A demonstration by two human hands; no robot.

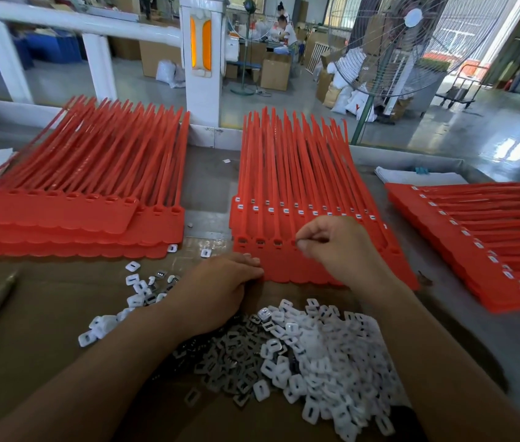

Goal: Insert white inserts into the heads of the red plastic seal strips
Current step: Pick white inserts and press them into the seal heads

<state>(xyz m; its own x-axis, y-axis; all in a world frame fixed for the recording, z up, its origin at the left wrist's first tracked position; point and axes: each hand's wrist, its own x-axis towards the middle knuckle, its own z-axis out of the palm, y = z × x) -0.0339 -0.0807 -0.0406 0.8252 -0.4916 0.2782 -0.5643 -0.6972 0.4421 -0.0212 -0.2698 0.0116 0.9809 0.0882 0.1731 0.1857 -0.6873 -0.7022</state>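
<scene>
Centrally, right grip [335, 247] pinched at strip head [293, 241], left grip [220, 285] relaxed, touching red strips [284, 266]

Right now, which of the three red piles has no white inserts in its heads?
The left pile: its sockets are empty, while the middle pile and right pile show rows of white inserts.

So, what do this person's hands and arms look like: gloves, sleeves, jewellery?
No gloves: the left hand and right hand are bare. The forearms are bare too, with no sleeve showing in frame. No ring on the visible fingers, no watch or wristband.
</scene>
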